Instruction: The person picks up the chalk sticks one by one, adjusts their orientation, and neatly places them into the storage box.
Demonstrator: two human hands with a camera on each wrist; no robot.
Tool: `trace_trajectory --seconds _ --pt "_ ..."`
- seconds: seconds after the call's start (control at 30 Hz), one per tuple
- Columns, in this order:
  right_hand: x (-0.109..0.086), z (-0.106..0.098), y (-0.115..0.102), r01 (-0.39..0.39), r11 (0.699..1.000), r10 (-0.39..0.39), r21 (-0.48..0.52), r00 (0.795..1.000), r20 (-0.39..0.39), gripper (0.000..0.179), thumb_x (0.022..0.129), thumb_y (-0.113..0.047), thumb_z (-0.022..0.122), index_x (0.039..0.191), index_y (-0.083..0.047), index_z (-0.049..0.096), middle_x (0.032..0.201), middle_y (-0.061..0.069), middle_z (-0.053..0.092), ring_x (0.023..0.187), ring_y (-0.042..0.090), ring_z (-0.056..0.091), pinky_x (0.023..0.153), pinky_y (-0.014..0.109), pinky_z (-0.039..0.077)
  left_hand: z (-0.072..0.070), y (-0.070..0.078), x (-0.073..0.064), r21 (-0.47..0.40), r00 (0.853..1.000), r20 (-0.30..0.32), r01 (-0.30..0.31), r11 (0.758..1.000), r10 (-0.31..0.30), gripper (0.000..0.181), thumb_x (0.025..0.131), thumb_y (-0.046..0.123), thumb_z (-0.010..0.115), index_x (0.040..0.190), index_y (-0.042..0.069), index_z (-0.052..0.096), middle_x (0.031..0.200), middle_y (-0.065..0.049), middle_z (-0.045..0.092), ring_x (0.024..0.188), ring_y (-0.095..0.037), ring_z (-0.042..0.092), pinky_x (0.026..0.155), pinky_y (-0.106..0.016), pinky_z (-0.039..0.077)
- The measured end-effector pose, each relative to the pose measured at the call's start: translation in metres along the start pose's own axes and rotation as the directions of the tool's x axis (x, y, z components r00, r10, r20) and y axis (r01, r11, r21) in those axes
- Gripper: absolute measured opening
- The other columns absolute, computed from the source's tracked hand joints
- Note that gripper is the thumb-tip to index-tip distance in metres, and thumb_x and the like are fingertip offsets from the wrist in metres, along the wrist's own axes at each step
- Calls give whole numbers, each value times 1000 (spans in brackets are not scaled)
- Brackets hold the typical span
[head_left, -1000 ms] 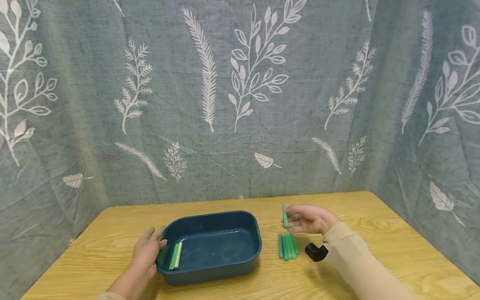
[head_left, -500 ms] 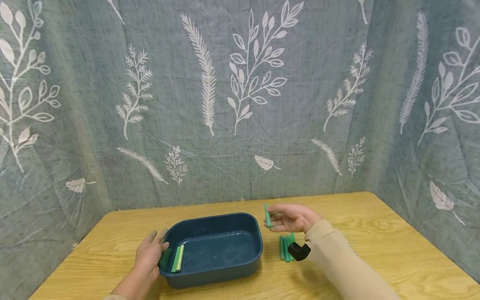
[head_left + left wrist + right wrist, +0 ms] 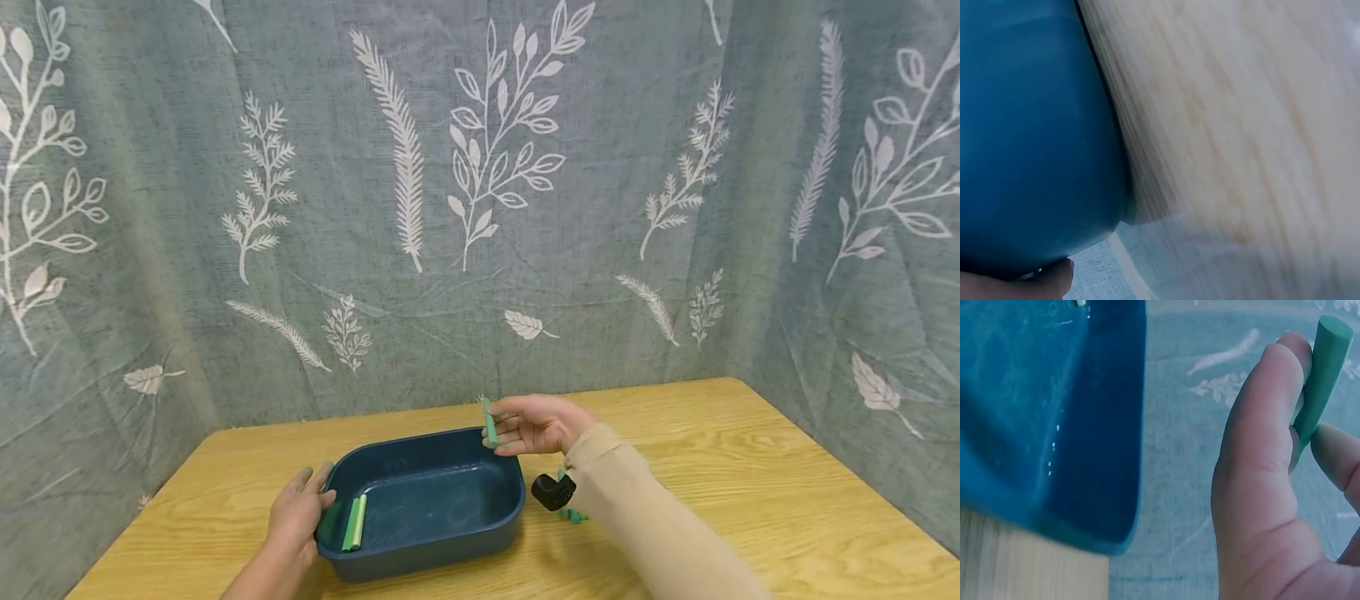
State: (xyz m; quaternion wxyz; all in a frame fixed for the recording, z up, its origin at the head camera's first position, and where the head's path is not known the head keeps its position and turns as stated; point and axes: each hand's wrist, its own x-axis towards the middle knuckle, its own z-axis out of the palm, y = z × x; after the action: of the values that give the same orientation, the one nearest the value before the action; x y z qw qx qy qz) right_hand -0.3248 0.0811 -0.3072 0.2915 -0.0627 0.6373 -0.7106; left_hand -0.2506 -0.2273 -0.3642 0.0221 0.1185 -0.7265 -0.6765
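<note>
In the head view, a dark blue rectangular dish (image 3: 420, 550) stands on the table. My left hand (image 3: 296, 512) holds its left end, thumb at the rim and fingers along the outer wall. My right hand (image 3: 542, 423) pinches a green chalk stick (image 3: 490, 423) between thumb and fingers, above the dish's far right corner. The right wrist view shows this chalk stick (image 3: 1329, 362) tilted, clear of the dish wall. Inside the dish, at the left, lie a green chalk stick (image 3: 350, 525) and a paler yellow-green one (image 3: 360, 522), side by side.
More green chalk sticks (image 3: 575, 516) lie on the wooden table (image 3: 675, 467) right of the dish, mostly hidden behind the right sleeve and the black wrist camera (image 3: 553, 492). A grey-green leaf-patterned curtain (image 3: 450, 333) hangs around the table's back and sides.
My right hand has carried the green chalk stick leftward, from above the loose sticks to the dish's far right corner. My left hand has stayed at the dish's left end.
</note>
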Motion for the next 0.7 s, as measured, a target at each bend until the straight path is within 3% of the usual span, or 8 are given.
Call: trace_trajectory --seconds 0.1,0.23,0.37,0.5,0.7 --pt "8 11 -1 -21 1000 21 -8 1000 -9 38 103 -16 46 131 10 45 106 17 59 92 22 64 82 31 57 -3 -2 -1 17 1000 -12 -7 1000 8 60 102 -2 39 152 -6 6 155 -27 -17 140 -48 -16 116 -60 5" --pt "15 23 -2 -48 999 47 -16 999 -14 26 103 -15 47 119 6 53 108 20 59 107 33 62 93 37 54 -4 -3 -2 13 1000 -16 -21 1000 21 58 102 -2 39 151 -8 9 155 -27 -17 141 -48 -11 116 -59 5" --pt "21 32 -6 -74 997 73 -33 997 -11 21 103 -14 47 111 4 55 121 27 57 125 40 51 104 42 45 -1 -3 -2 20 1000 -13 -25 999 26 56 102 -2 38 151 -9 11 155 -27 -16 141 -49 -9 116 -58 5" --pt "29 42 -8 -89 995 89 -52 996 -7 25 102 -13 48 117 7 53 133 33 49 127 42 47 105 44 43 2 -1 -2 11 999 -12 -31 999 31 57 103 -1 37 151 -8 9 156 -28 -13 142 -49 -4 116 -59 7" --pt "43 64 -6 -114 986 117 -123 993 17 42 100 -7 53 134 14 43 134 36 46 125 45 49 100 46 48 -1 -2 -2 14 1000 -28 -14 1000 15 62 101 -4 38 152 -7 1 156 -28 -2 141 -51 -2 116 -61 8"
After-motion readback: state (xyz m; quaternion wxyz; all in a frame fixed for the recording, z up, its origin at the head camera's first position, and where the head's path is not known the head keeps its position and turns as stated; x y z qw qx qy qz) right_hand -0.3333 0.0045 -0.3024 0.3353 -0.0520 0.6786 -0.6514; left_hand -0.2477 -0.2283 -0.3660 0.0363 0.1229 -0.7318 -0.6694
